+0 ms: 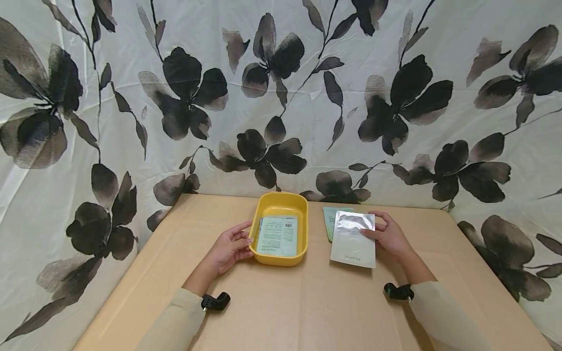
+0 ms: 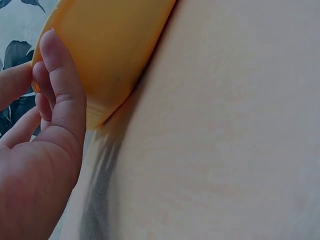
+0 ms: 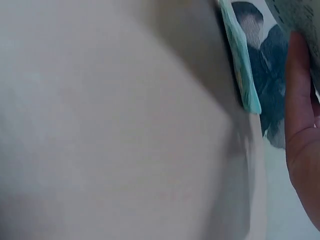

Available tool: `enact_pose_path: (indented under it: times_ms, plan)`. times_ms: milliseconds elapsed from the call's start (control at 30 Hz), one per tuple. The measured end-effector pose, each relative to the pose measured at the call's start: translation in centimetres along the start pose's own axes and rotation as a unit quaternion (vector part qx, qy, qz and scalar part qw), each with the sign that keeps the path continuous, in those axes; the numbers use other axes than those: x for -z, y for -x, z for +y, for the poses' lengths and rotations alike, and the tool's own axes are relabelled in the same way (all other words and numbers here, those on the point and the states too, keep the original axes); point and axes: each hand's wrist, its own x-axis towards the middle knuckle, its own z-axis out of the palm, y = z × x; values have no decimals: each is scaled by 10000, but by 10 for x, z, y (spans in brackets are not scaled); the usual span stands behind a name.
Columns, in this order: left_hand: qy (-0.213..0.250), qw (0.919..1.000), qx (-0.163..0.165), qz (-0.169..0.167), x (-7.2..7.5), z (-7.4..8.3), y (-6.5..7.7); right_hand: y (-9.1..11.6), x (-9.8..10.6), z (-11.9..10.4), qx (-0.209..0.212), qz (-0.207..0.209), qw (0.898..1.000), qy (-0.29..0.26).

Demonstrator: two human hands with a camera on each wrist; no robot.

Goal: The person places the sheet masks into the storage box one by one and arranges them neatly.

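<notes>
A yellow rectangular tray [image 1: 281, 261] stands near the middle of the table, with a pale green printed packet [image 1: 277, 236] lying flat inside. My left hand [image 1: 228, 249] pinches the tray's left rim, thumb on one side and fingers on the other; the left wrist view shows the thumb against the yellow wall [image 2: 110, 50]. To the right, my right hand [image 1: 391, 237] grips a silver-and-white sachet [image 1: 352, 247] by its right edge, thumb over its face. Partly behind that sachet is a mint-green packet [image 1: 330, 220], which shows edge-on on the table in the right wrist view.
The table [image 1: 263, 307] has a light tan covering. Behind it and along both sides hangs a white curtain [image 1: 325, 117] with dark flowers. Black wrist cameras [image 1: 216, 301] are strapped to both wrists.
</notes>
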Motion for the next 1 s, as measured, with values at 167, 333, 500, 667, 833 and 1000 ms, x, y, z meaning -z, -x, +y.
enact_pose_path:
  times_ms: [167, 333, 500, 667, 833, 1000]
  plan:
    - [59, 10000, 21, -4, 1, 0, 1, 9, -11, -7, -17, -135, 9999, -46]
    - [23, 10000, 13, -94, 3, -1, 1, 18, -19, -14, 27, -220, 9997, -97]
    - [16, 9999, 15, -137, 3, -1, 1, 24, -25, -17, 36, -242, 9993, -288]
    - [31, 9999, 33, -142, 3, 0, 2, 30, -30, -23, 23, -264, 9988, -419]
    - [32, 9999, 21, -160, 3, 1, 3, 36, -37, -31, 53, -400, 9972, -632]
    - [38, 9999, 39, -158, 3, 1, 4, 39, -42, -39, 119, -450, 9964, -708]
